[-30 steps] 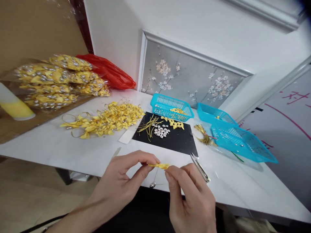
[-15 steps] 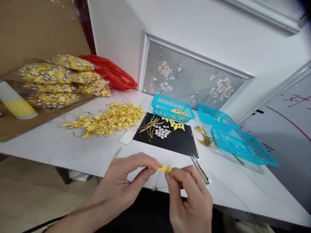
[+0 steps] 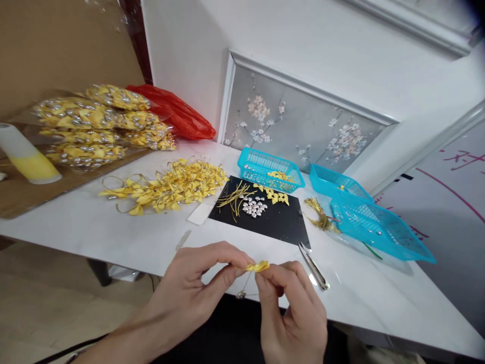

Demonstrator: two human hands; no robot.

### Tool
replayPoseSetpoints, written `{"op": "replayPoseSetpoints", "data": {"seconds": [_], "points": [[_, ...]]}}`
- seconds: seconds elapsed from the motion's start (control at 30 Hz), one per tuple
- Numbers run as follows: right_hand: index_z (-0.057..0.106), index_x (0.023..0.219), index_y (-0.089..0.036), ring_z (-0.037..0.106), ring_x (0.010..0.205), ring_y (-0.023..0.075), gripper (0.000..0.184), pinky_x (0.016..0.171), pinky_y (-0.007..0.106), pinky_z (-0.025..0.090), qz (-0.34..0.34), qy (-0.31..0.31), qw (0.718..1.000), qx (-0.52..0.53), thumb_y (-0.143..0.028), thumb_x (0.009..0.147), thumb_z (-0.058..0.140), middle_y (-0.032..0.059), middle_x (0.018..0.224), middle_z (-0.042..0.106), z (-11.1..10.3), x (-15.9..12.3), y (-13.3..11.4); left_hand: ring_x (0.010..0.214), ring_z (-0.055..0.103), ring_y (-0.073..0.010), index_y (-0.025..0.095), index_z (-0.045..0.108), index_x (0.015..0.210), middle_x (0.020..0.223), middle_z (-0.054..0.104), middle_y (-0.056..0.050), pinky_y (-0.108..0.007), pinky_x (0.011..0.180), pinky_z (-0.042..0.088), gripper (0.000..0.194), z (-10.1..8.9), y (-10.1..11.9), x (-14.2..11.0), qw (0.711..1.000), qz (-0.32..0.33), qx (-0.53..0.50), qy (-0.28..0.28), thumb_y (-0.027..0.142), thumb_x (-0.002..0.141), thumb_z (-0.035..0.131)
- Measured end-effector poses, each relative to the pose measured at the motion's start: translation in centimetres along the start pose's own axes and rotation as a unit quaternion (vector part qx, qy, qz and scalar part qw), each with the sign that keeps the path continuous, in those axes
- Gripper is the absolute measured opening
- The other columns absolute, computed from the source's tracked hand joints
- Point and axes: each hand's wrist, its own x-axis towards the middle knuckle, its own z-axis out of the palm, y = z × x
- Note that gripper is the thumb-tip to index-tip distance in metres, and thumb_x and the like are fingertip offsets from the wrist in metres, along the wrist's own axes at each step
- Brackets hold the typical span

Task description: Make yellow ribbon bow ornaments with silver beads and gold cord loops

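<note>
My left hand (image 3: pixel 197 285) pinches one end of a small folded yellow fabric flower (image 3: pixel 260 266) between thumb and forefinger, just above the table's front edge. At the flower's other end, my right hand (image 3: pixel 293 308) has its thumb and forefinger closed against the lower side; its other fingers are curled in. A thin cord runs down from the flower, with a silver bead cluster (image 3: pixel 241 294) hanging below, between the two hands. Tweezers (image 3: pixel 313 267) lie on the table just beyond my right hand.
A black mat (image 3: pixel 265 225) holds silver beads (image 3: pixel 254 206), gold cords (image 3: pixel 237 198) and yellow petals (image 3: pixel 278 197). Blue baskets (image 3: pixel 273 161) stand behind and to the right. Finished yellow pieces (image 3: pixel 174 187) are heaped left, near bagged bundles (image 3: pixel 79 114) and a yellow-white roll (image 3: pixel 30 156).
The right hand has shifted slightly left and its fingertips sit lower under the yellow flower. The flower has tilted a little; the left hand keeps its pinch.
</note>
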Motion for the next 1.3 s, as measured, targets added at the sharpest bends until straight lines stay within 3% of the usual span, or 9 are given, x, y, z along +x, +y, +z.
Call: {"op": "replayPoseSetpoints", "data": {"seconds": [0.37, 0.6, 0.97, 1.3], "points": [[0.064, 0.090, -0.021, 0.052, 0.062, 0.0102, 0.019, 0.051, 0.021, 0.041, -0.010, 0.035, 0.999, 0.012, -0.004, 0.089, 0.056, -0.0011, 0.074, 0.054, 0.4, -0.1, -0.1, 0.089, 0.072, -0.0105, 0.033, 0.070, 0.098, 0.095, 0.077, 0.008, -0.016, 0.081, 0.055, 0.039, 0.2, -0.2, -0.5, 0.997, 0.065, -0.045, 0.004, -0.001, 0.084, 0.058], [0.065, 0.093, -0.023, 0.056, 0.068, 0.0115, 0.024, 0.060, 0.025, 0.046, -0.056, 0.051, 0.997, 0.005, -0.002, 0.089, 0.055, -0.0004, 0.078, 0.053, 0.5, -0.2, 0.3, 0.083, 0.072, -0.0096, 0.035, 0.071, 0.096, 0.092, 0.078, 0.010, -0.017, 0.078, 0.056, 0.043, 0.3, -0.1, -0.1, 0.993, 0.097, -0.056, 0.030, -0.004, 0.083, 0.058], [0.067, 0.103, -0.025, 0.050, 0.064, 0.0121, 0.034, 0.055, 0.026, 0.041, -0.089, 0.018, 0.995, -0.039, 0.002, 0.087, 0.053, -0.0014, 0.075, 0.044, -0.2, -0.1, 1.0, 0.082, 0.073, -0.0122, 0.035, 0.072, 0.093, 0.088, 0.078, 0.008, -0.020, 0.075, 0.058, 0.040, -0.1, -0.2, -0.2, 0.995, 0.085, -0.045, 0.033, -0.002, 0.083, 0.061], [0.066, 0.090, -0.024, 0.050, 0.062, 0.0116, 0.025, 0.051, 0.025, 0.038, -0.068, -0.008, 0.996, -0.048, -0.003, 0.090, 0.053, -0.0007, 0.075, 0.046, -0.7, 0.2, 0.9, 0.078, 0.072, -0.0103, 0.032, 0.070, 0.091, 0.088, 0.078, 0.008, -0.018, 0.072, 0.057, 0.037, -0.3, -0.9, -0.3, 0.996, 0.075, -0.041, 0.003, -0.003, 0.083, 0.059]]}}
